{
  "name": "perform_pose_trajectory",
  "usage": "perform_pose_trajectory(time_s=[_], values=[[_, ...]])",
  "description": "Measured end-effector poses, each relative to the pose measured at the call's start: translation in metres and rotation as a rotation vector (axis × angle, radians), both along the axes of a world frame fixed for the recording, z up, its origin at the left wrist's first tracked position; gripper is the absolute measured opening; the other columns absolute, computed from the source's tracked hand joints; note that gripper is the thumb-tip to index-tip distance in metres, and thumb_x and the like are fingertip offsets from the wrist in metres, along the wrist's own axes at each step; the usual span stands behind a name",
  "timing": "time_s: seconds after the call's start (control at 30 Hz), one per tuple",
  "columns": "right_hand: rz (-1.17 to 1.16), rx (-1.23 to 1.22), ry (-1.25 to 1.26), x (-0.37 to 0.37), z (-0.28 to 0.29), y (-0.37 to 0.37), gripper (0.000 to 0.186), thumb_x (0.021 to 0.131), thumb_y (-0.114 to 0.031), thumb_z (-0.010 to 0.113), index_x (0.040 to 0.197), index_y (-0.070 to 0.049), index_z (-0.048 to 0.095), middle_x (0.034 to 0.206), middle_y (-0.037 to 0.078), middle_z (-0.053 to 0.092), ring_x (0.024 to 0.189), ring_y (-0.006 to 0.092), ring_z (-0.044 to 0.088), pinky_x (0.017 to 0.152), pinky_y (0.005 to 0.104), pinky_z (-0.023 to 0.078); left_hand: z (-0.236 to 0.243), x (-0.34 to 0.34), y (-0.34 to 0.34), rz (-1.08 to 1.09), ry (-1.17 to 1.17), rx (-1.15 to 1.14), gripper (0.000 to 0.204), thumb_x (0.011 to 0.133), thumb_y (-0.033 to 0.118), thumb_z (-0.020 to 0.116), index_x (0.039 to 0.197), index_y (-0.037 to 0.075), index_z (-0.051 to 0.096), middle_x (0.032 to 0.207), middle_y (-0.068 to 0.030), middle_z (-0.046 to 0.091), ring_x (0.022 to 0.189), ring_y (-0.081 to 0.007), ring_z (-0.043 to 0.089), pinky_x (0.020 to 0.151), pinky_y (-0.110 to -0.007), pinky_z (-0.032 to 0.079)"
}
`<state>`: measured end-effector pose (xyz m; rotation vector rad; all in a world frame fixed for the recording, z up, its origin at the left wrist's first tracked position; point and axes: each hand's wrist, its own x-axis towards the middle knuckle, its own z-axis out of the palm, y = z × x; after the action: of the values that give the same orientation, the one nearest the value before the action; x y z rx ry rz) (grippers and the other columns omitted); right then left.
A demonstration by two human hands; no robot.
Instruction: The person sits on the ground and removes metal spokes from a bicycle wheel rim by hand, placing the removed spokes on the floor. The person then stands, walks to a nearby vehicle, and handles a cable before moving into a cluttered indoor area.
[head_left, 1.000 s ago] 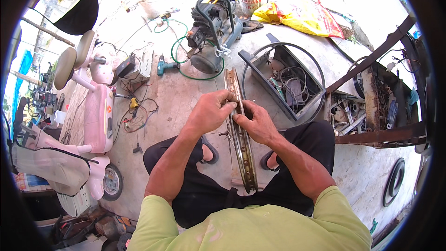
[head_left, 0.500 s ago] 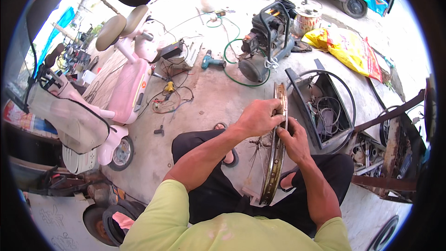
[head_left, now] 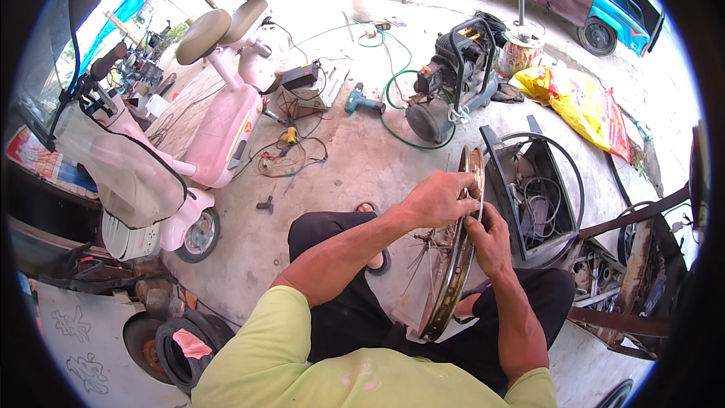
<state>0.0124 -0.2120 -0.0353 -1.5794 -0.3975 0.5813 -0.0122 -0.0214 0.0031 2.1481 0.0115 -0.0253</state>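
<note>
Thumb and fingers of the left hand [head_left: 438,200] pinch the upper part of a wheel rim [head_left: 444,298] from its left side; those of the right hand [head_left: 491,243] close on it from the right, just nearer the body. Whether a small part sits between the left fingertips cannot be told. The rim, seen almost edge-on, stands between the two hands, both touching it; its long axis runs away from the body, the far end leaning slightly right. Spokes [head_left: 424,255], too tangled to count, hang at its left, below the left hand. Counted outward: one rim, two hands; one open metal box [head_left: 493,174] near the rim's right; one small black tool [head_left: 264,205] on the floor at left; one compressor [head_left: 430,121] and one drill [head_left: 369,104] beyond; one pink scooter [head_left: 219,140], far left; one yellow bag [head_left: 557,104], far right.
</note>
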Motion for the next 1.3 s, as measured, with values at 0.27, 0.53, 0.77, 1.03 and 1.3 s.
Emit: perform_pose_trajectory(time_s=[0.27,0.53,0.77,1.03,1.3], values=[[0.005,-0.038,-0.045,0.0,0.003,0.0,0.034,0.094,-0.019,0.064,0.119,0.003,0.064,0.097,0.004,0.066,0.086,0.0103,0.059,0.078,0.0283,0.049,0.008,0.001,-0.002,0.019,0.046,0.044,0.024,0.089,0.019,0.072,0.104,0.001,0.07,0.089,-0.0198,0.073,0.08,-0.0323,0.071,0.075,-0.041,0.055],[-0.001,-0.014,-0.017,0.0,0.008,0.001,0.034,0.095,-0.019,0.064,0.119,0.004,0.065,0.099,0.004,0.067,0.088,0.0094,0.06,0.079,0.028,0.05,0.004,0.003,0.001,-0.041,0.049,0.046,0.025,0.088,0.02,0.072,0.103,0.001,0.071,0.087,-0.0193,0.073,0.078,-0.0324,0.072,0.074,-0.041,0.055],[0.016,-0.026,-0.01,0.001,0.007,0.0,0.034,0.096,-0.019,0.062,0.12,0.004,0.064,0.101,0.003,0.067,0.092,0.0091,0.058,0.082,0.0267,0.048,0.0,0.002,-0.001,-0.002,-0.001,0.054,0.024,0.087,0.019,0.071,0.103,0.0,0.071,0.086,-0.0197,0.073,0.078,-0.0304,0.072,0.074,-0.04,0.055],[0.019,-0.04,-0.024,0.0,0.007,0.0,0.033,0.097,-0.019,0.061,0.12,0.004,0.064,0.101,0.002,0.066,0.091,0.0083,0.056,0.082,0.0257,0.046,0.002,0.001,-0.001,0.006,0.05,0.004,0.026,0.088,0.02,0.07,0.105,0.001,0.071,0.087,-0.0194,0.073,0.079,-0.0313,0.072,0.075,-0.041,0.056],[0.009,-0.023,-0.014,-0.001,0.006,-0.001,0.033,0.096,-0.019,0.064,0.12,0.004,0.065,0.099,0.003,0.066,0.088,0.0084,0.059,0.079,0.0268,0.049,0.005,0.001,-0.001,0.0,0.034,0.011,0.026,0.088,0.021,0.073,0.105,0.0,0.071,0.086,-0.0183,0.073,0.077,-0.0287,0.071,0.074,-0.04,0.056]])
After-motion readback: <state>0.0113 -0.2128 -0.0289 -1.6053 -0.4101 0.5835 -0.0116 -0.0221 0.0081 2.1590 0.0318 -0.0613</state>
